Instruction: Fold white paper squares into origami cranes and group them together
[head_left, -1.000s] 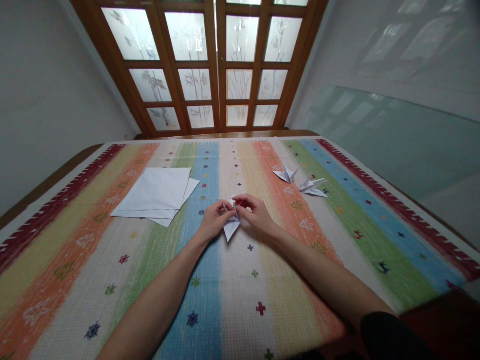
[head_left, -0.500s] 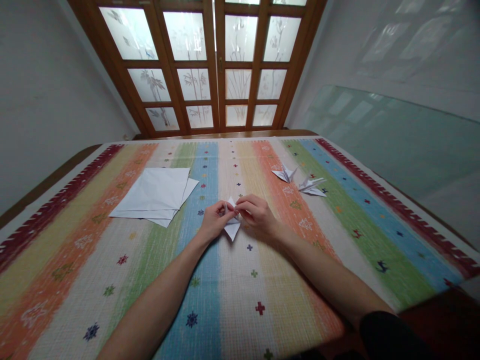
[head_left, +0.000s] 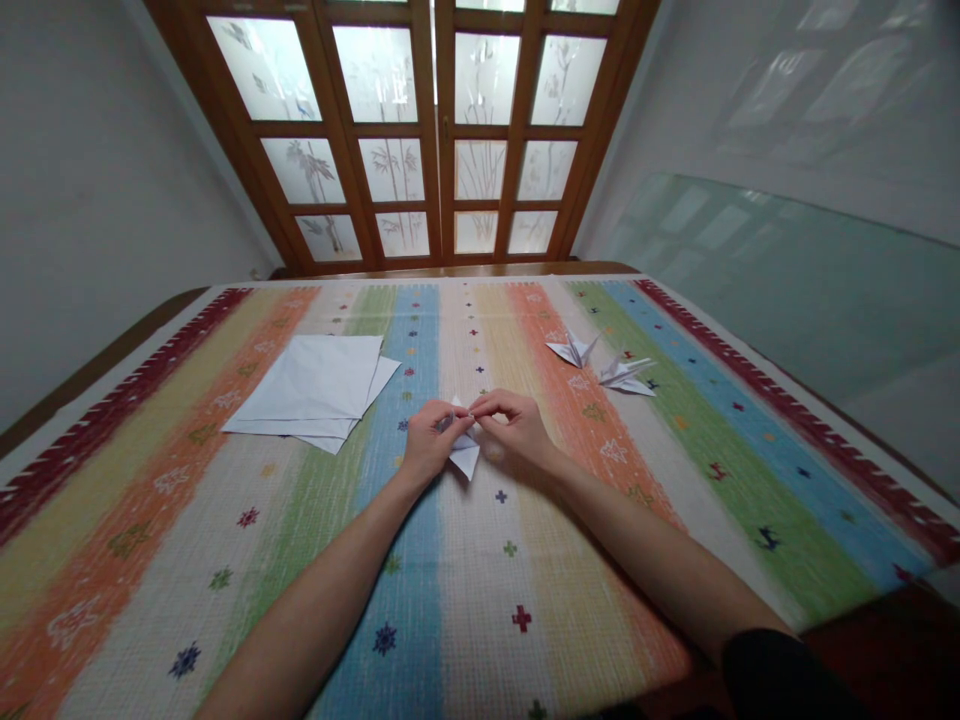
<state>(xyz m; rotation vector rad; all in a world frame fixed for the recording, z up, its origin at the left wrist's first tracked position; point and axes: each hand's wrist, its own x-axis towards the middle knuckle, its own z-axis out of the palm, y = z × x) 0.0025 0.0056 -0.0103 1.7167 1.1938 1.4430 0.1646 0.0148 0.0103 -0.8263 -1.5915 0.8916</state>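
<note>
Between my two hands, near the middle of the table, is a small folded white paper crane [head_left: 466, 459], one pointed wing sticking out towards me. My left hand [head_left: 430, 437] pinches it from the left between thumb and fingers. With thumb and forefinger together, my right hand [head_left: 516, 424] grips a narrow tip of the crane at its upper right. The fingertips of both hands almost meet and cover much of the folded paper. Two finished-looking paper cranes, one [head_left: 574, 350] behind the other [head_left: 627, 375], rest on the cloth beyond my right hand.
A loose stack of white square paper sheets [head_left: 307, 378] lies to the left. The striped tablecloth [head_left: 472, 560] covers the table. Glass-paned wooden doors [head_left: 442, 190] stand past the far edge, and a glass panel [head_left: 787, 270] leans along the right wall.
My right thumb and forefinger have closed in on the crane's tip, nearer my left fingertips. Less of the crane's far point shows. The view has shifted very slightly.
</note>
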